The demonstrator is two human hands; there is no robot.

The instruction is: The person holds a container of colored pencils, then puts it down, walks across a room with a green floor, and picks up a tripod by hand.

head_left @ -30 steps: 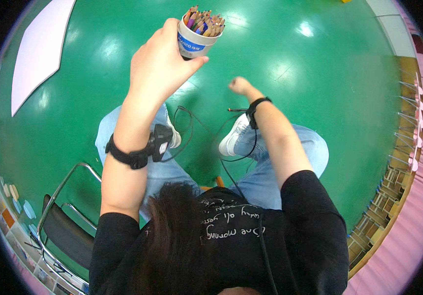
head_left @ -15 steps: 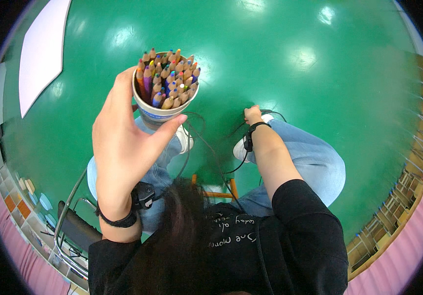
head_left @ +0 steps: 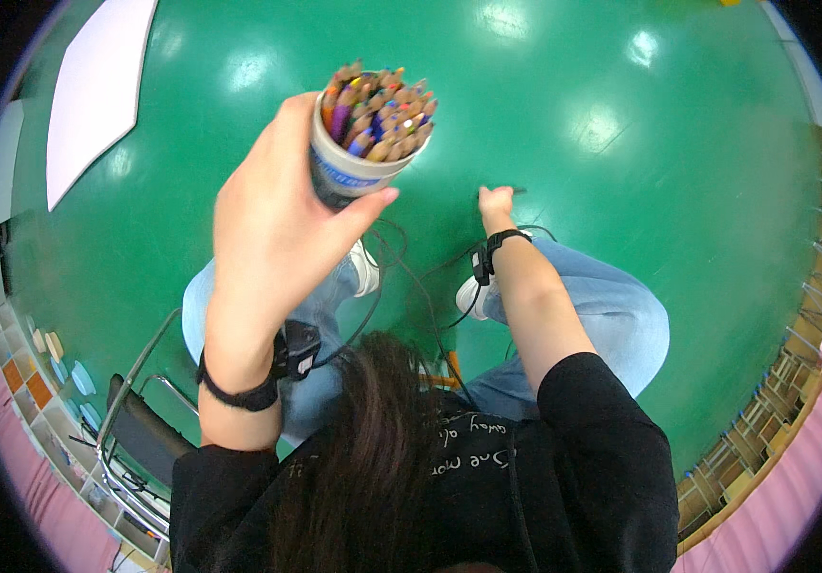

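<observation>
Many pencils (head_left: pixel 387 124) point up lengthwise from the left hand's (head_left: pixel 272 202) cup (head_left: pixel 353 175).

A glossy green floor (head_left: pixel 707 220) fills the frame, streaked with white light reflections (head_left: pixel 641 48). A white panel (head_left: pixel 100 100) lies at upper left; at lower left, a chair (head_left: pixel 148 435) — black, metal-framed — stands near pale cubby shelving (head_left: pixel 32 406). Pink fabric (head_left: pixel 764 511) borders wooden racking (head_left: pixel 753 435) at lower right.
</observation>
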